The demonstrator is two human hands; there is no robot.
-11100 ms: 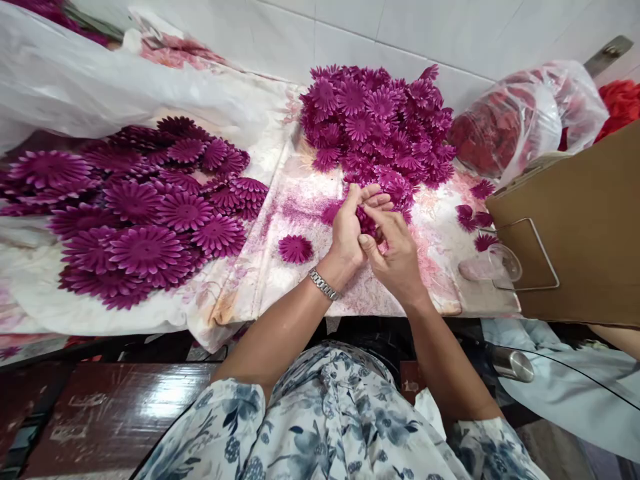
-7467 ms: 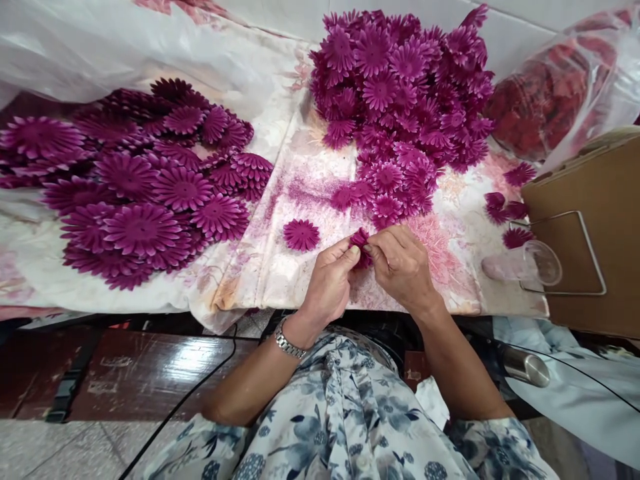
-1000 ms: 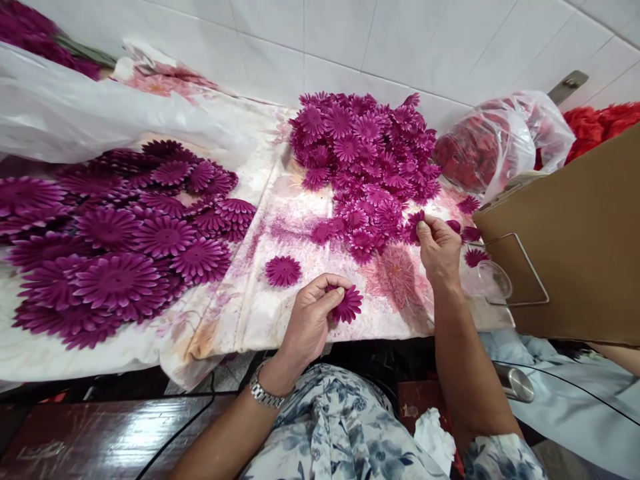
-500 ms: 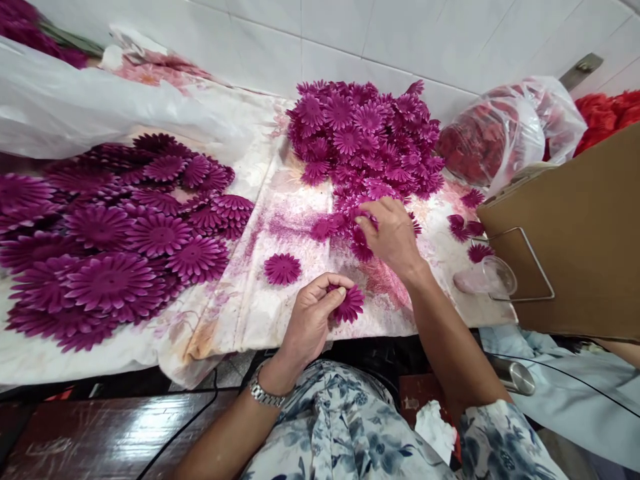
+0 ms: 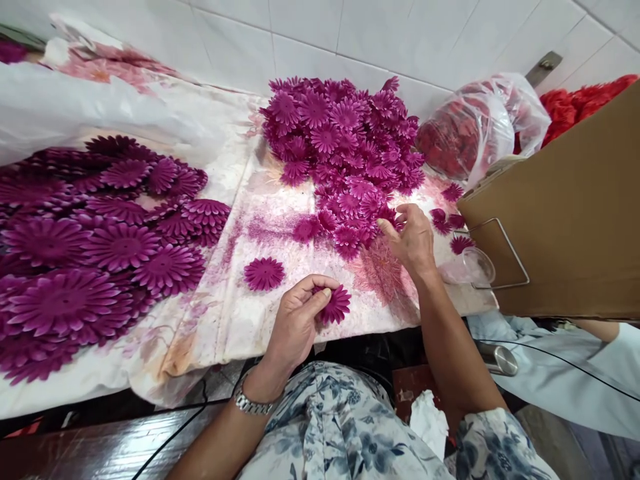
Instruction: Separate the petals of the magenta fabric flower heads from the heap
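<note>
My left hand (image 5: 296,312) pinches a purple fabric flower (image 5: 337,307) between thumb and fingertips, just above the front edge of the cloth. My right hand (image 5: 414,243) is at the right side of the heap of small purple petal flowers (image 5: 345,133), its thumb and fingers apart around some petals. Part of those petals is hidden by the fingers, but none looks gripped. To the left of my left hand, a single purple flower (image 5: 265,274) lies flat on the stained cloth (image 5: 235,313).
Stacks of larger purple flowers (image 5: 120,247) cover the left side, beside a clear plastic sheet (image 5: 100,107). At right stand a cardboard box (image 5: 570,227) with a wire handle, a plastic cup (image 5: 477,267) and a bag of red petals (image 5: 455,137). A few loose purple flowers (image 5: 461,245) lie near the box.
My right hand has shifted to the right side of the heap, and its thumb and fingers have spread. My left hand keeps its pinch on the flower. The whole view has turned slightly right.
</note>
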